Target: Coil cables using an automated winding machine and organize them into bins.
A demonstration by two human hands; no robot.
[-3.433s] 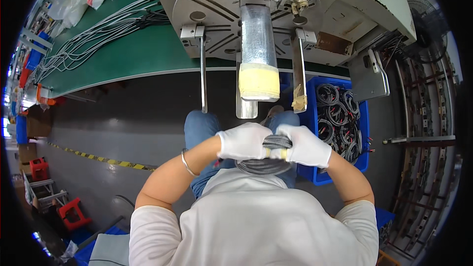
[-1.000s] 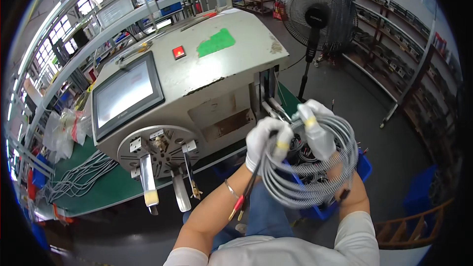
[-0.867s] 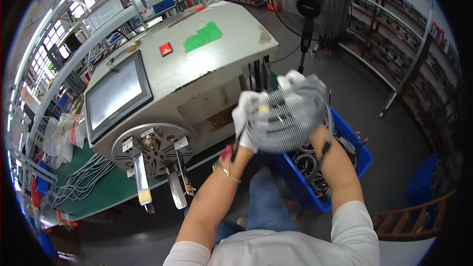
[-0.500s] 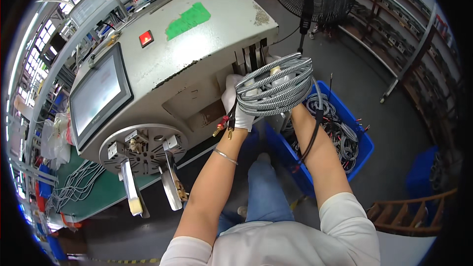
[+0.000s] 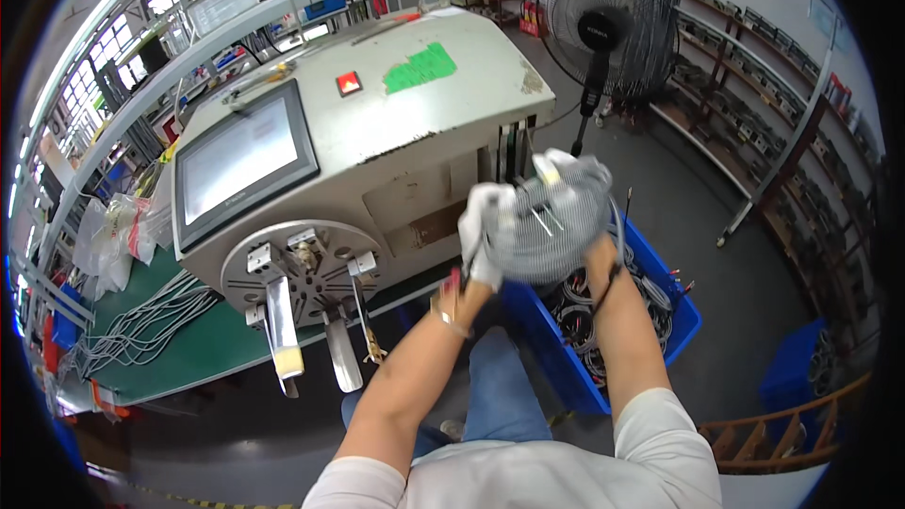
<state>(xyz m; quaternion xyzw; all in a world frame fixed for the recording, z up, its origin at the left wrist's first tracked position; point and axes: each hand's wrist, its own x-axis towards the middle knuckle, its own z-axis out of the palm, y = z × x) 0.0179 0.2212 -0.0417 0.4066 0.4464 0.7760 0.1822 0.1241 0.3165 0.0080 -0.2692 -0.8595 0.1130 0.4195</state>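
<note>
Both of my hands wear white gloves and hold a coil of grey cable (image 5: pixel 556 226), blurred by motion, in front of my chest. My left hand (image 5: pixel 483 231) grips the coil's left side. My right hand (image 5: pixel 558 170) is on its upper right, partly hidden behind the loops. Just below and right of the coil stands a blue bin (image 5: pixel 650 320) with several more cable coils in it. The grey winding machine (image 5: pixel 358 160), with a touch screen (image 5: pixel 243 162) and a round winding head (image 5: pixel 302 273), stands to the left of the coil.
A green work table (image 5: pixel 170 349) with loose grey cables lies at the left under the machine. A standing fan (image 5: pixel 603 28) is behind the machine at the right. Metal shelves (image 5: pixel 782 123) line the right wall. A wooden frame (image 5: pixel 782 424) sits at lower right.
My view has swung up from the winding head to the whole machine. The coil, held wide and loose a second ago, is now bunched tighter between both hands above the blue bin.
</note>
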